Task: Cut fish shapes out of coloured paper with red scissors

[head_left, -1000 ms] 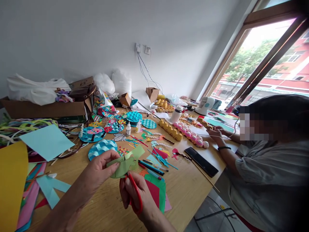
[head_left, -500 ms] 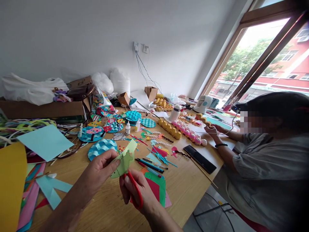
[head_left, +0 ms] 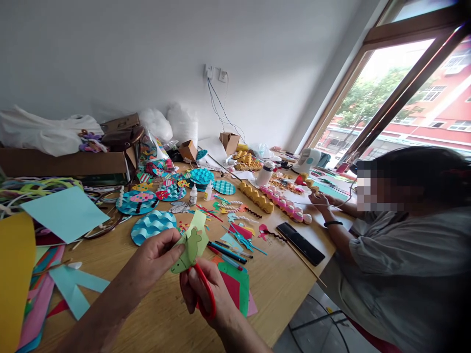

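Note:
A piece of light green paper [head_left: 193,241] with a fish outline drawn on it is pinched in my left hand [head_left: 160,255], thumb on top. My right hand [head_left: 206,289] grips red-handled scissors [head_left: 208,294] from below, fingers in the loops. Their blades are at the lower edge of the paper and mostly hidden by it, so how far apart they stand is unclear. Just right of the paper lie several pens [head_left: 230,252]. Behind my left hand rests a blue wavy paper disc [head_left: 153,226].
Green and red paper sheets [head_left: 235,284] lie right of my hands, with a black phone [head_left: 300,242] beyond. Glue bottles [head_left: 193,195] and fish-decorated discs stand farther back. At left are light blue paper [head_left: 66,214] and yellow paper [head_left: 16,279]. A co-worker [head_left: 401,255] sits at right.
The green paper has turned slightly in my left hand, showing more of the drawn fish. The scissors stay at its lower edge. The view has shifted a little.

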The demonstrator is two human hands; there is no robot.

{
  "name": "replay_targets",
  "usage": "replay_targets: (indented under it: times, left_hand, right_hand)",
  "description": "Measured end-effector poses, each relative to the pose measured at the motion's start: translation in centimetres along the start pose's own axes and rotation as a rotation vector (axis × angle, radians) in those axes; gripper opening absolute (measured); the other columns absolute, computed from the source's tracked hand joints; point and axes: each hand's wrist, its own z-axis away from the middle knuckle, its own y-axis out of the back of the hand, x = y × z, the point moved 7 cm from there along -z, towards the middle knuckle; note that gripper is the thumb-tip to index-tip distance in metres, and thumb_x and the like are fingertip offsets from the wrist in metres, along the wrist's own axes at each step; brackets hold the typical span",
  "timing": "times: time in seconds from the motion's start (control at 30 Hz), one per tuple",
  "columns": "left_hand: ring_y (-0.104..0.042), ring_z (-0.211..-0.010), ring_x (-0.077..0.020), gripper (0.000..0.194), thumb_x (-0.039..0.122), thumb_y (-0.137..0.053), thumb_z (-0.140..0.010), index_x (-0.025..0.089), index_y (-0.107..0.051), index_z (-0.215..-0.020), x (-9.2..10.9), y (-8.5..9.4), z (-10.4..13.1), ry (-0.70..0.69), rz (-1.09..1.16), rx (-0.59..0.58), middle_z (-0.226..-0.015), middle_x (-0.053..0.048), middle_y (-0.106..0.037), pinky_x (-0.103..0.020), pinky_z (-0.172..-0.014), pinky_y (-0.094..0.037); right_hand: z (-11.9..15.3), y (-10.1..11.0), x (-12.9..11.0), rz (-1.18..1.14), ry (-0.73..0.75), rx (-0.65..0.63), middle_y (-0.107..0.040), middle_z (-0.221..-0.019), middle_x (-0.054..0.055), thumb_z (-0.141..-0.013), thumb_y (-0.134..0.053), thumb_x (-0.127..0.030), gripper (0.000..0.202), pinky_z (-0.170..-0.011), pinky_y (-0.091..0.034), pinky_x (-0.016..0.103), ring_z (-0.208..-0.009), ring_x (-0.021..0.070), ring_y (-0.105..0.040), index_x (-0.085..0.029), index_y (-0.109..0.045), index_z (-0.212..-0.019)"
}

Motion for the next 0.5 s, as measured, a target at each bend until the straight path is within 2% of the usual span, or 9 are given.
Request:
replay_targets:
  times: [0.5]
  left_hand:
    - [-0.039,-0.054,-0.0134,0.027,0.041,-0.063,-0.073,0.023,-0.051,-0.058,0.34,-0.37,0.01,0.005,0.051,-0.005,-0.055,0.007,-0.044,-0.024,-0.052,-0.034]
  right_hand:
    - [0.03,-0.07,-0.36,0.043,0.014,0.037,-0.040,-0.037,-0.008,-0.072,-0.056,-0.078,0.060,-0.036,-0.018,0.020,-0.031,0.0043,-0.026,-0.019,-0.047,-0.063]
